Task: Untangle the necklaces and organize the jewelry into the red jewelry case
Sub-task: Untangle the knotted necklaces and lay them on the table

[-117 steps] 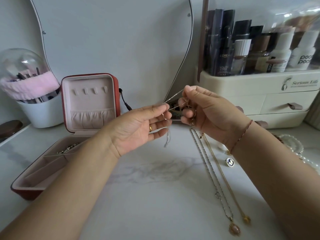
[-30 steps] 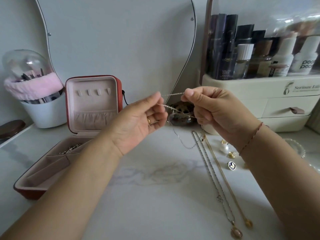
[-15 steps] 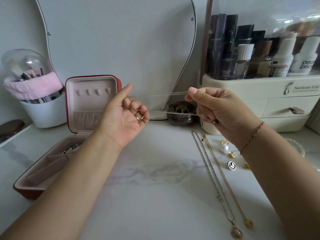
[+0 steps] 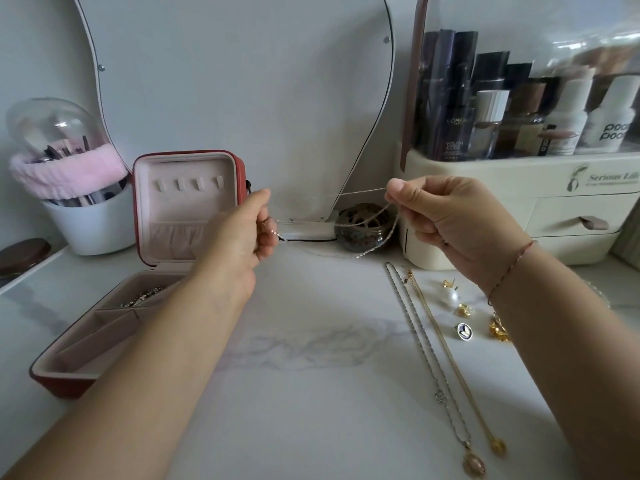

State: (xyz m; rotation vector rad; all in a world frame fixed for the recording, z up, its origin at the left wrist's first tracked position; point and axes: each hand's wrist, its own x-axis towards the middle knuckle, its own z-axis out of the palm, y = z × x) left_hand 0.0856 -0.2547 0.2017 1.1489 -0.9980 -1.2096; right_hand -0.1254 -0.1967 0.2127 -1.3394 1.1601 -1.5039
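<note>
A thin silver chain (image 4: 360, 192) is stretched in the air between my hands. My left hand (image 4: 242, 237) pinches one end of it; my right hand (image 4: 446, 223) pinches the other part, and a loop of chain hangs below its fingers. The red jewelry case (image 4: 104, 341) lies open at the left, lid upright, with a small metal piece (image 4: 142, 298) in one rear compartment. On the marble top to the right lie a silver necklace (image 4: 420, 337) and a gold necklace (image 4: 450, 355), side by side, pendants toward me. Beside them are loose earrings (image 4: 462, 308) and a pearl (image 4: 450, 296).
A white cup of makeup brushes (image 4: 86, 216) with a pink band stands at the far left. A cream cosmetics organizer (image 4: 519, 202) with drawers and bottles fills the back right. A mirror (image 4: 242, 98) and a small dark jar (image 4: 363, 230) stand behind my hands.
My hands have drawn apart from a tight knot of chain, my left hand moving left, so the silver chain now spans between them with one loop drooping near my right hand.
</note>
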